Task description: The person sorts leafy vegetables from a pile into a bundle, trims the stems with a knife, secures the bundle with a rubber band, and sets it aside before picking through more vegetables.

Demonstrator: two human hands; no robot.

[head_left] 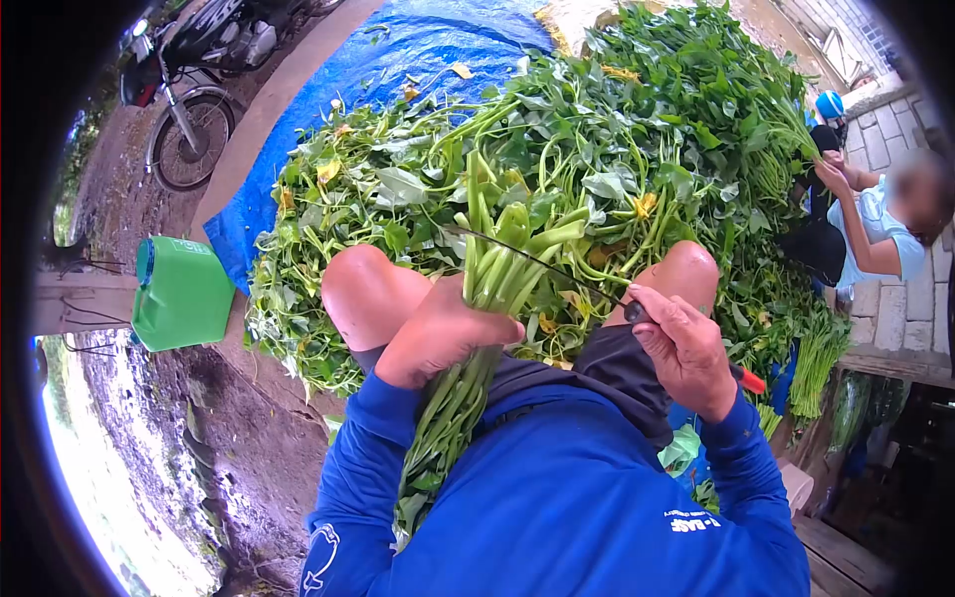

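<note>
My left hand (pixel 443 336) is wrapped round a bunch of leafy green stems (pixel 487 284), like water spinach. The thick stem ends point away from me, and the leaves hang down over my left forearm. In my right hand (pixel 684 348) is a knife (pixel 587 284) with a long, thin, dark blade. The blade lies across the bunch near the stem ends; whether it has cut into them I cannot tell. Below my right hand a red end piece shows, which looks like part of the knife handle. Beyond my knees spreads a large heap of loose greens (pixel 398 189).
A blue tarp (pixel 438 40) lies under the heap. On the left stand a green jerrycan (pixel 184 294) and a motorcycle (pixel 194 129). At the right another person (pixel 880 229) holds greens. Bundled stems (pixel 818 368) lie at the lower right.
</note>
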